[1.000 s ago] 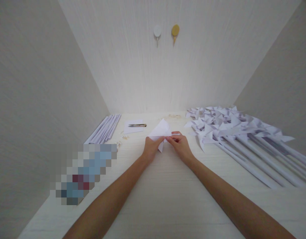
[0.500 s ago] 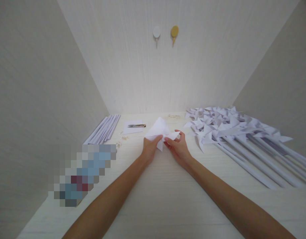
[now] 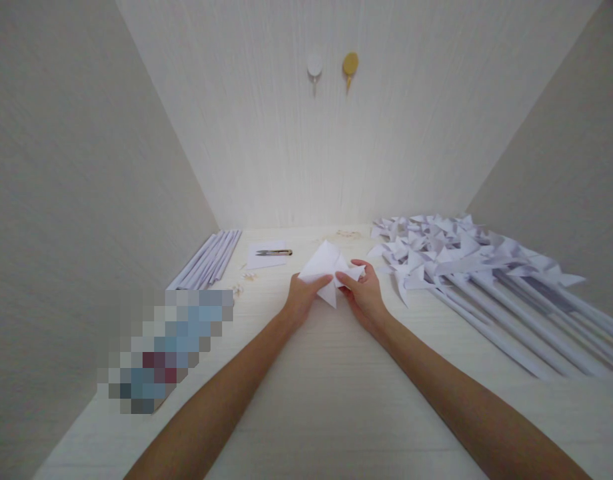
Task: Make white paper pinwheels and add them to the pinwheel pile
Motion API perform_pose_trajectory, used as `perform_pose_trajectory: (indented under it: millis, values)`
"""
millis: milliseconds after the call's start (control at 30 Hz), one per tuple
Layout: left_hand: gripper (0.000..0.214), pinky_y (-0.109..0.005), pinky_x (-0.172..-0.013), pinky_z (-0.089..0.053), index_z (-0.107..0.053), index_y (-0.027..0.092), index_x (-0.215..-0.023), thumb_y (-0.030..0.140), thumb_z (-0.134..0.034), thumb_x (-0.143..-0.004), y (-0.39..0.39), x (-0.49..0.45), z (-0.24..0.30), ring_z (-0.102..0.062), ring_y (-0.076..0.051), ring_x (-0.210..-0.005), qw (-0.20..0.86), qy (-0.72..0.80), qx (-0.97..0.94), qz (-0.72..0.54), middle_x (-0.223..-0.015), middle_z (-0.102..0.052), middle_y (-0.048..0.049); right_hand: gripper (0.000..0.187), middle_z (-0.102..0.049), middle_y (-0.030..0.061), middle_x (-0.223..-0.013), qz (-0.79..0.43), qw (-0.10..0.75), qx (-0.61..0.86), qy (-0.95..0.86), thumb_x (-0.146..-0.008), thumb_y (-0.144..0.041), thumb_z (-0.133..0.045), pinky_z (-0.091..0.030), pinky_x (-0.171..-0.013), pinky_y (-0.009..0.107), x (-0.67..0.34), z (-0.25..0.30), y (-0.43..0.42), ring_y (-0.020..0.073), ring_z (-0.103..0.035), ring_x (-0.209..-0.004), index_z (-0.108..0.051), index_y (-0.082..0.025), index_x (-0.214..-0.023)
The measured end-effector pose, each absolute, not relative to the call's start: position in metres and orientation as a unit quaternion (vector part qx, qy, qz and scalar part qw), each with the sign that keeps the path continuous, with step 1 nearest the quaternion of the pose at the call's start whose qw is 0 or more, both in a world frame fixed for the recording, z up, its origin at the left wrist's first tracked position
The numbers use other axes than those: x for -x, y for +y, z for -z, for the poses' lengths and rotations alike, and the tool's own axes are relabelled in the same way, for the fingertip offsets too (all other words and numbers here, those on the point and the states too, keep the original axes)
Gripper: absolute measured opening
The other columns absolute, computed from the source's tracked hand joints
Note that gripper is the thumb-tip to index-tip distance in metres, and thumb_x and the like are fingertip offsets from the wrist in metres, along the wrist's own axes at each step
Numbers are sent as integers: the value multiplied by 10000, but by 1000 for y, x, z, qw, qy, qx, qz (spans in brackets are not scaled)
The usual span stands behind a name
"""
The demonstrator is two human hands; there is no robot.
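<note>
1. Left hand (image 3: 297, 299) first: it pinches the left side of the white folded paper (image 3: 320, 262), thumb laid on top and pointing in toward the middle, the other fingers tucked beneath.
2. Right hand (image 3: 364, 292) now: its grip pinches the same piece from the right, thumb tip near the centre, forefinger curled up by the right-hand point.
3. The paper itself sits between the two hands, points jutting out, one aimed at the wearer; it's over the middle of the tabletop (image 3: 326, 393), nearer the far edge. Whether it touches the surface, I can't tell.
4. Just left and farther back, a cutting tool (image 3: 274, 253) lies across a flat white sheet (image 3: 263, 264) near the far edge.
5. Small tan bits (image 3: 249, 275) lie on the near side of that sheet, and another pale cluster (image 3: 347, 234) lies close to the far edge, beyond the paper.
6. Over to the far left corner: rolled white sticks (image 3: 206, 261) in a bundle, and nearer along the left edge a pixelated patch (image 3: 186, 333) of blue and dark red.
7. Far right corner, and it's crowded: paper pinwheels (image 3: 446, 247) heaped together, their sticks (image 3: 506, 313) slanting toward the near right.
8. Up on the back wall (image 3: 261, 133), a white hook (image 3: 314, 65) beside a gold hook (image 3: 350, 64).
</note>
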State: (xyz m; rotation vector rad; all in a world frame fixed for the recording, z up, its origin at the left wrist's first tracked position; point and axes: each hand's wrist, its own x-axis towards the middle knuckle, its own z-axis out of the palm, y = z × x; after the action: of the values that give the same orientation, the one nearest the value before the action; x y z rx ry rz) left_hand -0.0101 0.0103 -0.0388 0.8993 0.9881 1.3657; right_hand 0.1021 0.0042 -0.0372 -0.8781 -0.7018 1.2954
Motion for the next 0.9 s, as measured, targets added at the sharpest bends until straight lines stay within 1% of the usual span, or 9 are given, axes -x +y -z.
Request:
perform_pose_trajectory:
  millis: [67, 167, 233, 333, 467, 667, 767, 833, 900]
  values:
    - [243, -270, -638, -431, -643, 97, -686, 209, -705, -479, 12, 17, 34, -569, -139, -619, 639, 390, -382, -542, -688, -656, -55, 504, -540, -102, -550, -579, 639, 387, -327, -475, -160, -693, -427, -501, 196, -109, 36, 7, 73, -522, -510, -376, -242, -859]
    - [197, -250, -606, -417, -631, 87, -627, 244, -679, -518, 14, 30, 27, -544, -118, -569, 711, 346, -400, -464, -608, -627, -44, 530, -556, -95, -551, -612, 580, 377, -382, -466, -147, -699, -426, -498, 204, -119, 35, 11, 80, -526, -500, -375, -236, -875]
    - [223, -270, -624, -417, -634, 76, -669, 235, -677, -520, 14, 36, 24, -561, -143, -596, 738, 343, -429, -392, -641, -635, -69, 540, -550, -99, -537, -630, 531, 368, -431, -480, -150, -699, -426, -487, 216, -125, 35, 12, 81, -515, -469, -373, -239, -901]
    - [295, -298, -671, -419, -629, 92, -782, 190, -690, -511, 13, 38, 23, -585, -173, -664, 719, 376, -466, -352, -706, -650, -78, 551, -553, -98, -574, -642, 477, 353, -487, -495, -148, -698, -427, -479, 224, -129, 35, 12, 81, -514, -462, -372, -245, -929]
    - [296, -291, -650, -425, -613, 118, -787, 159, -692, -505, 12, 35, 23, -589, -174, -681, 684, 401, -502, -345, -722, -652, -58, 548, -539, -101, -606, -639, 451, 353, -514, -485, -131, -693, -419, -466, 208, -131, 35, 12, 70, -505, -466, -381, -239, -923]
    - [239, -276, -597, -431, -614, 131, -721, 152, -686, -494, 11, 33, 24, -590, -172, -639, 654, 406, -519, -370, -708, -650, -61, 504, -525, -101, -591, -618, 462, 355, -528, -485, -162, -694, -391, -432, 193, -130, 36, 10, 71, -488, -453, -424, -238, -904]
    - [242, -274, -594, -433, -620, 131, -719, 165, -690, -490, 12, 30, 28, -586, -164, -626, 634, 420, -502, -412, -711, -652, -58, 480, -545, -95, -592, -622, 506, 349, -486, -493, -173, -696, -394, -450, 200, -126, 36, 9, 83, -500, -474, -429, -253, -884]
    - [249, -265, -583, -432, -624, 134, -719, 169, -694, -482, 13, 26, 31, -577, -150, -611, 607, 443, -468, -464, -701, -650, -43, 454, -573, -80, -663, -610, 554, 340, -454, -516, -169, -681, -411, -501, 208, -124, 33, 8, 87, -524, -539, -444, -269, -889]
    - [259, -261, -583, -434, -625, 137, -724, 171, -696, -478, 15, 22, 34, -572, -141, -610, 584, 458, -424, -519, -703, -647, -32, 382, -593, -53, -804, -591, 600, 324, -431, -545, -159, -648, -429, -592, 227, -125, 31, 8, 95, -553, -659, -487, -274, -872]
